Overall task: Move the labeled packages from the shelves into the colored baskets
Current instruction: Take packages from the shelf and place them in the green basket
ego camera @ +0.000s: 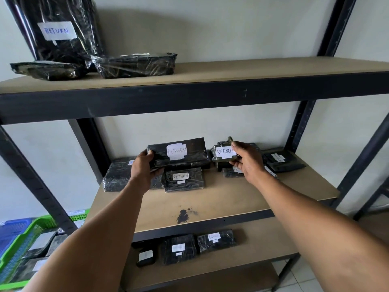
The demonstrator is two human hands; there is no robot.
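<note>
Against a pale wall at frame centre, the left hand grips a long, stiff-looking black plastic-wrapped RETURN package by its end, while the right hand pinches a small, probably light taped RETURN bundle, slick film favouring edge grips.

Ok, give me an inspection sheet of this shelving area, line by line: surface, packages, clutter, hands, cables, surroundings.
Surface: middle shelf is a tan board with a dark stain near its front edge.
Job's things: long package and small package, both labelled RETURN, held tilted up; more black wrapped packages lie on the top shelf, the middle shelf and the bottom shelf.
Clutter: nothing seen.
Hands: left hand grips the long package's left end; right hand pinches the small package.
Cables: nothing seen.
Surroundings: green basket holding packages and blue basket at lower left; pale wall behind.
</note>
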